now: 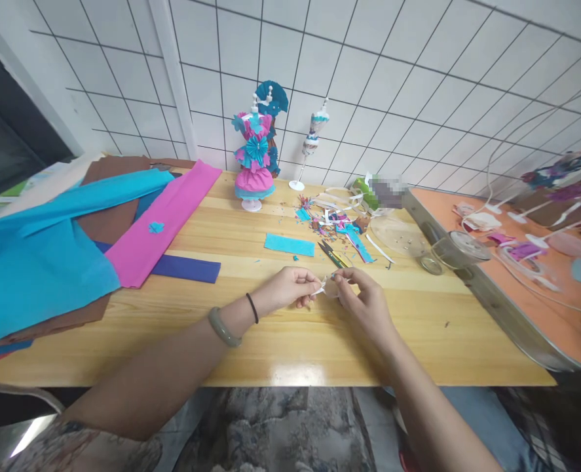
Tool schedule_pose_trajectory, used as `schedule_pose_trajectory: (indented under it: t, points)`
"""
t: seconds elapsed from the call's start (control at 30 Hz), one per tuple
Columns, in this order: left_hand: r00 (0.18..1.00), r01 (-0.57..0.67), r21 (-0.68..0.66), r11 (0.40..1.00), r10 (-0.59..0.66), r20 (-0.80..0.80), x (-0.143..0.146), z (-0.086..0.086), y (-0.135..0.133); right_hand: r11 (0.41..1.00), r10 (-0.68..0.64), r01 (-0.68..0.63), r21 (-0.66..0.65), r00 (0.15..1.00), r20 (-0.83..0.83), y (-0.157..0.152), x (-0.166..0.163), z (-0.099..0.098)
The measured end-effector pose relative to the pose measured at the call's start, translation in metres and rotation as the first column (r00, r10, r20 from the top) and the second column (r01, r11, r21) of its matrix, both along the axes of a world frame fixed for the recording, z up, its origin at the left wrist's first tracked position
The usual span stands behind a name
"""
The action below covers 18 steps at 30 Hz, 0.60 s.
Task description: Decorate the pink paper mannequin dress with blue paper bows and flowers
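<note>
My left hand pinches a small white piece, thin like a bit of ribbon or paper strip, just above the wooden table. Close on its right, my right hand is also closed in a pinch near the other end of that piece. What sits in its fingertips is too small to make out. Just beyond the hands lie black-and-yellow scissors or snips and a flat blue strip of crepe paper. A tiny blue scrap rests beside the strip.
Folded blue crepe paper and a pink sheet cover the table's left. Dressed miniature stands and a slimmer stand rise near the wall. Paper scraps, a clear round plate and a glass jar are rightward.
</note>
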State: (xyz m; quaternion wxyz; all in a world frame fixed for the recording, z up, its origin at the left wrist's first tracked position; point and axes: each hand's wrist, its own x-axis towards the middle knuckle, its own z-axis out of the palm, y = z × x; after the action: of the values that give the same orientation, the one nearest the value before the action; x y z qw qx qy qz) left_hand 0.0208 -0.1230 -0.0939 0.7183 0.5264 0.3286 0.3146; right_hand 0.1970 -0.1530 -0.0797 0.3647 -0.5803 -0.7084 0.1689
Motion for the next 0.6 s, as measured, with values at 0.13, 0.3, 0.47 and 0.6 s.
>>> schedule_pose_trajectory:
  t: [0.13, 0.3, 0.47, 0.6]
  points:
    - [1.000, -0.023, 0.019, 1.000, 0.023, 0.018, 0.001, -0.002, 0.000, 0.991, -0.100, 0.080, -0.103, 0.975, -0.200, -0.004, 0.010, 0.005]
    - [0.997, -0.043, 0.012, 0.999, 0.043, 0.058, 0.001, -0.006, 0.001, 0.983, -0.161, 0.153, -0.098, 0.983, -0.085, -0.015, 0.032, 0.004]
    - [0.996, -0.055, -0.004, 0.998, 0.055, 0.067, 0.000, -0.007, 0.001, 0.969, -0.233, 0.234, -0.074, 0.972, 0.026, -0.030, 0.056, -0.011]
    - [0.997, -0.044, 0.009, 0.999, 0.043, 0.070, 0.001, -0.008, 0.001, 0.959, -0.251, 0.251, -0.133, 0.968, 0.022, -0.040, 0.059, -0.014]
